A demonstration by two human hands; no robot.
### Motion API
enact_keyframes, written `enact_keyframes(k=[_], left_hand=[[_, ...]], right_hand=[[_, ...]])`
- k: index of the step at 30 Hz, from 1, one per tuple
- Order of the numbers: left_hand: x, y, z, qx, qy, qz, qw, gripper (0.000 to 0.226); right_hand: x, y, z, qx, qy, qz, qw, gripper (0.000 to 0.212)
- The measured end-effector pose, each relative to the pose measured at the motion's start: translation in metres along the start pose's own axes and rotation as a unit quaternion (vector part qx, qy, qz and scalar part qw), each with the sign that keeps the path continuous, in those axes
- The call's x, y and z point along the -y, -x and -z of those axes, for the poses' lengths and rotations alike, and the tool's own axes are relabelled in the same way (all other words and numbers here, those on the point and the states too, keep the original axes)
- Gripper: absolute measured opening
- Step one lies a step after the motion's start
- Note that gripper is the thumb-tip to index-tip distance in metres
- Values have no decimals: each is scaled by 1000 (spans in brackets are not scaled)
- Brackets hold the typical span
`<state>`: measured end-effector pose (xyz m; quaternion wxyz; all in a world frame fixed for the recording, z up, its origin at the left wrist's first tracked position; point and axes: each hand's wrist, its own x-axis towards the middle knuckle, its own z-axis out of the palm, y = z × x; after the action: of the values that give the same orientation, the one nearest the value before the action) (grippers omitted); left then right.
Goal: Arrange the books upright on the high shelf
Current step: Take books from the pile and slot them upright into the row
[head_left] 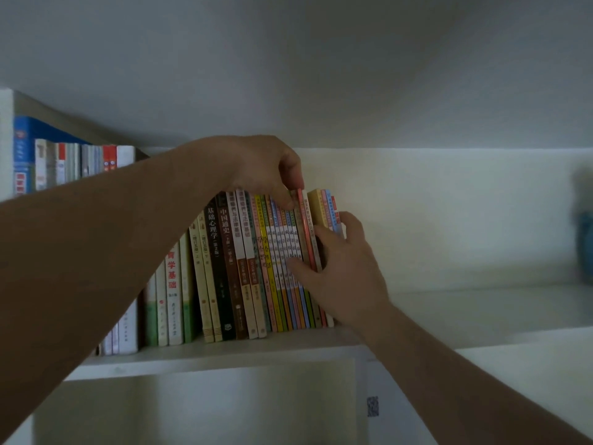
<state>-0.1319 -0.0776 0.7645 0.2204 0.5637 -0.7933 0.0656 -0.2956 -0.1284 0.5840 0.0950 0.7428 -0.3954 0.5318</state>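
A row of books [231, 271] stands on the high white shelf [224, 351], leaning slightly left. My left hand [266, 168] reaches over the row and pinches the top of a thin red-spined book [306, 232] near the right end. My right hand [340, 261] grips the last few books at the right end [324, 207], thumb against the thin coloured spines and fingers behind a yellow book. My left forearm hides the lower part of the books further left.
More books [64, 162] stand upright at the far left behind my arm. To the right of the row the shelf board [481, 303] is bare up to a blurred blue object [582, 239] at the right edge. An open compartment [192, 403] lies below.
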Motion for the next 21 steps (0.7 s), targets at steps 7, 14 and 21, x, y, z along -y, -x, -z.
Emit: enact_keyframes(k=[7, 14, 21], left_hand=[[4, 0, -1, -20, 30, -9, 999, 20], [7, 0, -2, -39, 60, -32, 997, 27], [8, 1, -1, -42, 40, -39, 998, 38]], right_hand=[[-4, -13, 9, 34, 9, 4, 999, 61], [-3, -8, 4, -9, -48, -6, 999, 34], [-4, -9, 8, 3, -27, 10, 1000, 30]])
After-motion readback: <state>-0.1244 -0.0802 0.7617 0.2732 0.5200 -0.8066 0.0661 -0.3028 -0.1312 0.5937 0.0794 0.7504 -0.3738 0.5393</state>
